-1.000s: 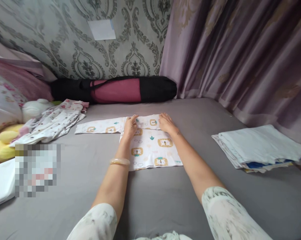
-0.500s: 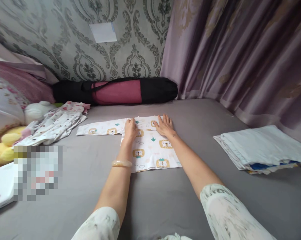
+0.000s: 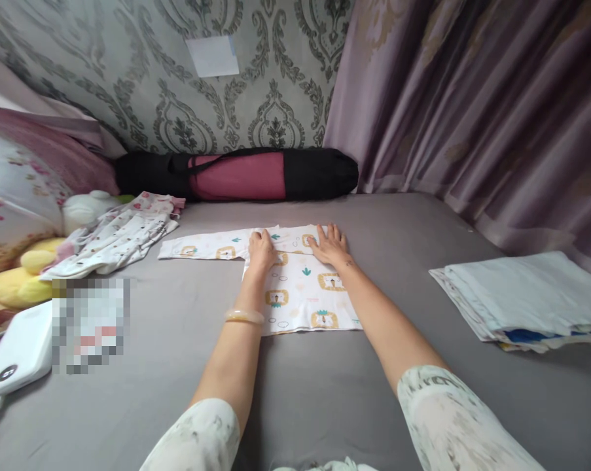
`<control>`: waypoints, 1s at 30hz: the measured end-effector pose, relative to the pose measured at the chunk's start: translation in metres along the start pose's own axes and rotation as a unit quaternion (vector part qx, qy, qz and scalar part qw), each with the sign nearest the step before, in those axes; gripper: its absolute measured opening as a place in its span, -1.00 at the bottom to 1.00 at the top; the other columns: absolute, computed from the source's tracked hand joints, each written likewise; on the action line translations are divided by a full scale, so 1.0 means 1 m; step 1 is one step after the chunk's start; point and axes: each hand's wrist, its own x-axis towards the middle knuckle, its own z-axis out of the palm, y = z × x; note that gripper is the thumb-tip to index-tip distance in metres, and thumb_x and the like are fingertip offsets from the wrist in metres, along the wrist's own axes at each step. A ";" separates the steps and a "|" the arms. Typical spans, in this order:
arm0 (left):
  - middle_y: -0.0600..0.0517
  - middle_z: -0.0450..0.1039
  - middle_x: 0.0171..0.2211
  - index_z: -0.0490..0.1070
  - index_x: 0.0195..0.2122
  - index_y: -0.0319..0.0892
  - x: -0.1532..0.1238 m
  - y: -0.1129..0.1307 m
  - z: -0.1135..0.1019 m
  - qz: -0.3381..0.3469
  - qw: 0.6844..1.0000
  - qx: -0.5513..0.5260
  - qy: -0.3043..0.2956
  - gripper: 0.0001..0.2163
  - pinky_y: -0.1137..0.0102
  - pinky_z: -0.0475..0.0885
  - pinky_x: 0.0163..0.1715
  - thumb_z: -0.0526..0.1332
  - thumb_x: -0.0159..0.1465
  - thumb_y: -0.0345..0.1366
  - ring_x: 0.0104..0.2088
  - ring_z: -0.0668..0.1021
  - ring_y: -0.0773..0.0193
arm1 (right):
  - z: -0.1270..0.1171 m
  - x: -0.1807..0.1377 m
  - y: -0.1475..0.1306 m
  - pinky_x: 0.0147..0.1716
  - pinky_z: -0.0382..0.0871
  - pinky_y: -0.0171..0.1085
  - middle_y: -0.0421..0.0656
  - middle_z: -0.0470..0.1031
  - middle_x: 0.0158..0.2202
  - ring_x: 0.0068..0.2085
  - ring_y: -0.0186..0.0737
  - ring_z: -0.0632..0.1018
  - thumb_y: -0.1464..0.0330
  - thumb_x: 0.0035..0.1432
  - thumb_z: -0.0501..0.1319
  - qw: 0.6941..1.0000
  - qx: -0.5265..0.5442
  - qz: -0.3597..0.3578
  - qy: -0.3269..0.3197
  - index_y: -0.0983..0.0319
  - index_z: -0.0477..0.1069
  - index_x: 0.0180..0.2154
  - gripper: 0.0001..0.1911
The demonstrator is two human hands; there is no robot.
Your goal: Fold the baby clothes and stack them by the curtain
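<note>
A white long-sleeved child's shirt point(image 3: 300, 294) printed with yellow lion heads and green leaves lies flat in front of me. One sleeve stretches out to the left, while the other is laid across the upper part of the body. My left hand point(image 3: 262, 250) is closed on the cloth near the left shoulder, its fingers curled; the fingertips are partly hidden. At the right shoulder my right hand point(image 3: 330, 245) presses down flat, fingers spread over the folded-in sleeve.
A grey bed sheet point(image 3: 177, 366) lies beneath everything. Folded clothes point(image 3: 525, 294) are stacked at right, and printed clothes point(image 3: 118, 239) lie at left near a yellow plush toy point(image 3: 15, 281) and a white power bank point(image 3: 23, 350). A black-and-red long bag point(image 3: 236, 175) rests against the wall.
The view has shifted slightly, so things sit a little further right in the picture. Both hands stay at the same spots on the shirt.
</note>
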 end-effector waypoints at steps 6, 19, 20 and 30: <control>-0.30 0.17 0.23 0.25 0.17 -0.23 -0.003 0.016 -0.013 0.005 0.998 -0.007 0.065 -0.51 0.05 0.30 0.05 0.09 0.17 -0.48 0.17 0.32 -0.14 | -0.006 -0.003 -0.006 0.28 -0.38 0.17 0.10 -0.28 0.43 0.40 0.11 -0.23 0.00 0.35 -0.21 1.000 -0.016 -0.010 0.020 0.25 -0.13 0.39 -0.27; -0.20 0.05 0.35 0.13 0.31 -0.29 -0.011 0.033 0.017 0.101 0.993 0.004 -0.067 -0.48 0.02 -0.05 0.31 -0.17 0.40 -0.17 0.37 0.04 -0.05 | 0.009 -0.014 -0.041 0.31 -0.30 0.13 -0.06 -0.09 0.42 0.40 -0.02 -0.09 0.31 0.33 -0.19 0.986 -0.025 -0.164 0.026 0.17 0.01 0.36 -0.41; -0.20 0.05 0.35 0.13 0.31 -0.29 -0.011 0.032 0.018 0.098 0.992 0.007 -0.073 -0.47 0.02 -0.06 0.31 -0.18 0.41 -0.16 0.37 0.04 -0.06 | 0.009 -0.014 -0.040 0.31 -0.28 0.13 -0.06 -0.10 0.42 0.40 -0.03 -0.10 0.31 0.33 -0.19 0.986 -0.021 -0.163 0.019 0.17 0.00 0.36 -0.41; -0.17 0.03 0.36 0.16 0.30 -0.22 -0.012 0.029 0.020 0.096 0.993 0.023 -0.066 -0.49 0.03 -0.06 0.31 -0.12 0.39 -0.12 0.37 0.07 -0.04 | 0.011 -0.010 -0.024 0.33 -0.29 -0.06 0.05 -0.23 0.43 0.41 -0.04 -0.16 0.21 0.35 -0.21 0.997 -0.010 -0.053 0.047 0.43 -0.13 0.37 -0.32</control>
